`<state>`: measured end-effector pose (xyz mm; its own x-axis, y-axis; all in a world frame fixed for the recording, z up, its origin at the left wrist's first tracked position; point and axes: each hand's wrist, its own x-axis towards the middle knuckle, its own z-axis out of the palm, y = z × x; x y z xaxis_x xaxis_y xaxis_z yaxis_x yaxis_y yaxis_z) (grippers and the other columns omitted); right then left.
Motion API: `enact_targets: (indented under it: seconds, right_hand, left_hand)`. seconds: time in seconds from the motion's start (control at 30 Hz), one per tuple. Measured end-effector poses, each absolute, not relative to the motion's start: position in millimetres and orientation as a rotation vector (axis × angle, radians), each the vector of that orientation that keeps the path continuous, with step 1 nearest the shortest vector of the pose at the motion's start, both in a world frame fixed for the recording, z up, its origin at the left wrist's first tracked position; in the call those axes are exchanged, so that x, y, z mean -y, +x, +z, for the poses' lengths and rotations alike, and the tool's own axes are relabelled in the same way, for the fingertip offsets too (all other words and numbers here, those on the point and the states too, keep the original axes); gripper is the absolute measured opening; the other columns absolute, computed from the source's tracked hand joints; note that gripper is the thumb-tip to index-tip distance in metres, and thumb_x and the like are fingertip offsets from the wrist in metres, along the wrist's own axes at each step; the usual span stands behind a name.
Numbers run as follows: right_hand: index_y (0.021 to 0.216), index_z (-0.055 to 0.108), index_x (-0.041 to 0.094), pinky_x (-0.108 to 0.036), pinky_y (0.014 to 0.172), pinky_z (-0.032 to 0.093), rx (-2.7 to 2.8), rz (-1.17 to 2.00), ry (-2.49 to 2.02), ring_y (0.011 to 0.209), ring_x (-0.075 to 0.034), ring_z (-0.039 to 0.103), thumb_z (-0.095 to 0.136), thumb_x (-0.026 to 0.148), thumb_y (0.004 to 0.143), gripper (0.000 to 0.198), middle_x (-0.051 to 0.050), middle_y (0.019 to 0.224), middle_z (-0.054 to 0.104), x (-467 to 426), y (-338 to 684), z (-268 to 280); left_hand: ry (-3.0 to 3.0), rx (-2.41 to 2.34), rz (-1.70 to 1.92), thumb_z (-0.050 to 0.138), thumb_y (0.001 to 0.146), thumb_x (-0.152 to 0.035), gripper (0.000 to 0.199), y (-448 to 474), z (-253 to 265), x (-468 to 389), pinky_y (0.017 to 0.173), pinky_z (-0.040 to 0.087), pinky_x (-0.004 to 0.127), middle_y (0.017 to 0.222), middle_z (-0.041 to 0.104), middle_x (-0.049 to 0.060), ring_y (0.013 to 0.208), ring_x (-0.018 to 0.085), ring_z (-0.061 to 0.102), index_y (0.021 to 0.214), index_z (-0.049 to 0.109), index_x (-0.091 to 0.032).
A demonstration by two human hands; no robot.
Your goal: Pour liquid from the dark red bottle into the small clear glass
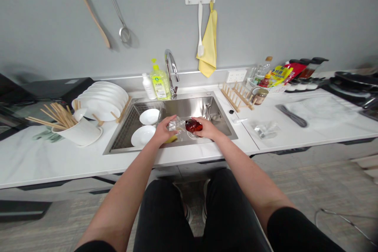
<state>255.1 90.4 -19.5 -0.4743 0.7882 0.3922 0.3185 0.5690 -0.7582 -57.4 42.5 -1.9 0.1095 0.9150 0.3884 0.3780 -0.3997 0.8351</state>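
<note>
Above the sink [227,126], my left hand [163,130] is closed around a clear container [176,125], which looks like transparent plastic or glass. My right hand [206,129] grips a small bottle of dark red-brown liquid [194,125], tipped on its side. Its neck points left, at the clear container's end; whether they touch is too small to tell. Two white bowls [143,135] sit in the sink's left part, near my left wrist. Below my left hand shows something yellow [171,139], partly hidden.
Behind the sink stand a faucet [172,71] and a yellow-green soap bottle [161,82]. White plates [100,98] and a chopstick holder [79,132] are left. A black cap [231,112], white nozzle [239,120], wooden rack [238,96] and jar [261,96] lie right.
</note>
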Motion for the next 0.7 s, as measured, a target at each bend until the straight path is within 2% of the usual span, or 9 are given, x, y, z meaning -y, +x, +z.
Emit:
enact_targets:
  seconds: [0.23, 0.7]
  right_hand:
    - [0.154, 0.072, 0.031, -0.052, 0.122, 0.055, 2.043, 0.792, -0.889, 0.134, -0.035, 0.075, 0.093, 0.025, 0.069, 0.088, -0.009, 0.148, 0.076, -88.9, 254.3, -16.4]
    - [0.149, 0.074, 0.031, -0.049, 0.112, 0.062, 2.045, 0.884, -0.959, 0.119, -0.032, 0.082, 0.096, 0.024, 0.068, 0.085, -0.005, 0.134, 0.084, -85.3, 253.0, -15.0]
  left_hand:
    - [1.768, -1.252, 1.331, 0.100, 0.065, -0.038, 0.079, -54.5, -5.3, -43.7, 0.125, 0.050, 0.057, 0.137, 0.075, 0.013, 0.130, 0.035, 0.072, 0.136, 0.070, -0.022]
    - [1.777, -1.235, 1.322, 0.099, 0.067, -0.034, 0.079, -54.4, -3.6, -41.2, 0.128, 0.048, 0.057, 0.143, 0.073, 0.015, 0.136, 0.035, 0.070, 0.139, 0.070, -0.022]
